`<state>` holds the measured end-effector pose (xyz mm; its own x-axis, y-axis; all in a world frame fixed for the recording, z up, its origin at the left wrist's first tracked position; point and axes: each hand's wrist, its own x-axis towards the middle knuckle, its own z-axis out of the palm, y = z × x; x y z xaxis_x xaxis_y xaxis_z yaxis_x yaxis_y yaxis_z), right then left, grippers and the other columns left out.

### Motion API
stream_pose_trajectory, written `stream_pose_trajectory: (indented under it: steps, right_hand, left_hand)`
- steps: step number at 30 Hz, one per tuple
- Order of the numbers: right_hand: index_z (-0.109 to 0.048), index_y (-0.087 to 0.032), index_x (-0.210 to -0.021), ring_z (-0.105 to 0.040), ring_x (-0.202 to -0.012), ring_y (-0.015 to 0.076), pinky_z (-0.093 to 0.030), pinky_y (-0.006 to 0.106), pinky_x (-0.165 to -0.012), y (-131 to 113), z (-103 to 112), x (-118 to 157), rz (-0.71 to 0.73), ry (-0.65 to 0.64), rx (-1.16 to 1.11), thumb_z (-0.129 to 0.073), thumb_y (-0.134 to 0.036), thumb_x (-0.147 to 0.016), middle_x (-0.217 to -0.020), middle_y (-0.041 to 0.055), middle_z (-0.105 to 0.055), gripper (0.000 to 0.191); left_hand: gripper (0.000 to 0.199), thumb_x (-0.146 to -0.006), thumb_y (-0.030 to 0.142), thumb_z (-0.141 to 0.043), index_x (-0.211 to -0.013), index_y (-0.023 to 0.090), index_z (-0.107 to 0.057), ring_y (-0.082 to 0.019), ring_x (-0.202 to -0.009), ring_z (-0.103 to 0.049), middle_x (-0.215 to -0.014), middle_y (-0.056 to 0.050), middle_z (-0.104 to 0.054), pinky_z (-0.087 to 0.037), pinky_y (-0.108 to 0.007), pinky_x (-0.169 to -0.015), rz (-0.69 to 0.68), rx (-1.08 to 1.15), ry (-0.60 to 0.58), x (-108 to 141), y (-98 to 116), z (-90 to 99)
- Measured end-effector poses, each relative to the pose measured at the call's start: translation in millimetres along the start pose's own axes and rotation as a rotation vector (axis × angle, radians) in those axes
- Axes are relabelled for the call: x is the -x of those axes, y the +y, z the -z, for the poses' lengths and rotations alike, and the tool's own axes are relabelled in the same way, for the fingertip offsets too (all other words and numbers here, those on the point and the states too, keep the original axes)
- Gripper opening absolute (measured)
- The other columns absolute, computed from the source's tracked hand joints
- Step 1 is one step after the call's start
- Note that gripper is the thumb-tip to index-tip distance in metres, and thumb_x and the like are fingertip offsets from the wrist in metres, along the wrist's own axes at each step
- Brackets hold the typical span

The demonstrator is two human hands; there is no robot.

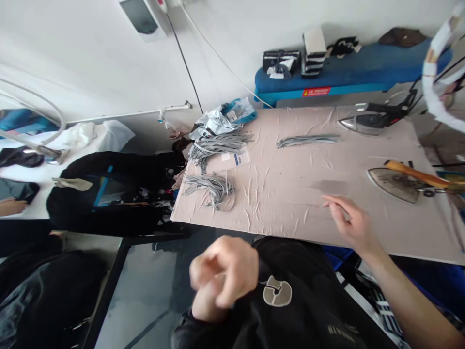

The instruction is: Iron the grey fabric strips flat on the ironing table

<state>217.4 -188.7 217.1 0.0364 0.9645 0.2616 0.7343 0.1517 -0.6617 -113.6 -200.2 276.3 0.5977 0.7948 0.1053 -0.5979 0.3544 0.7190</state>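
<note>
A blurred left hand point(228, 271), its fingers curled inward, is nearest, before a black top point(308, 291) at 7 to 8 o'clock from the middle of the bench point(283, 194); whether it holds anything, I cannot tell. The right hand point(350, 220), well apart from it, is at 4 to 5 o'clock, thumb and index tips close together; I cannot tell if something thin is between them. Judging by the lie of the grey strips, only a small part looks set in order: one slim, nearly straight bundle point(308, 140) at 12. Most seems left loose, in a frayed-looking heap point(220, 145) between 9 and 10 and a looped, tangled bunch point(214, 189) at 9. The strips look flat, narrow and pliable. Crinkled, shiny plastic point(218, 118) is at 10; the bench's beige cloth is puckered into ridges. Two irons with pointed metal soles, one upright-handled point(381, 116), one wooden-handled point(394, 184), are at 2 and 3.
</note>
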Motion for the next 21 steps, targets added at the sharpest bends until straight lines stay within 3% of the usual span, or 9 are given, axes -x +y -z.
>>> stream_pose_trajectory:
  steps: [3,7,13,21]
  right_hand:
    - [-0.068,-0.024,-0.119,-0.069,-0.093,0.0164,-0.057,0.032,-0.084,-77,5,-17,0.266,-0.035,-0.159,-0.052,-0.019,-0.099,-0.097,0.0035,-0.074,0.026]
    - [-0.064,-0.022,-0.124,-0.066,-0.086,0.0133,-0.056,0.031,-0.079,-139,-1,-36,0.472,-0.058,-0.315,-0.051,-0.011,-0.097,-0.099,0.0032,-0.073,0.032]
    - [-0.065,-0.021,-0.121,-0.065,-0.086,0.0136,-0.055,0.030,-0.074,-165,-9,-39,0.541,-0.038,-0.448,-0.052,-0.007,-0.096,-0.094,0.0032,-0.071,0.031]
    - [-0.067,-0.020,-0.117,-0.062,-0.084,0.0127,-0.054,0.029,-0.074,-176,-8,-33,0.525,-0.010,-0.451,-0.053,-0.003,-0.094,-0.092,0.0039,-0.068,0.032]
  left_hand:
    - [0.070,-0.084,0.035,-0.064,-0.151,0.042,-0.047,-0.007,-0.028,-0.032,-0.042,0.011,-0.047,-0.037,-0.017,-0.037,-0.115,0.321,-0.288,-25,-32,-15.1]
    - [0.079,-0.085,0.023,-0.060,-0.159,0.034,-0.035,-0.006,-0.035,-0.032,-0.050,0.010,-0.049,-0.035,-0.015,-0.040,-0.157,0.484,-0.290,-40,-50,-38.5]
    - [0.083,-0.087,0.015,-0.055,-0.163,0.025,-0.023,-0.007,-0.044,-0.040,-0.062,0.007,-0.053,-0.039,-0.015,-0.043,-0.325,0.457,-0.404,-39,-43,-43.0]
    - [0.082,-0.088,0.018,-0.057,-0.163,0.028,-0.025,-0.006,-0.042,-0.042,-0.064,0.008,-0.057,-0.041,-0.015,-0.043,-0.352,0.438,-0.381,-28,-53,-45.8]
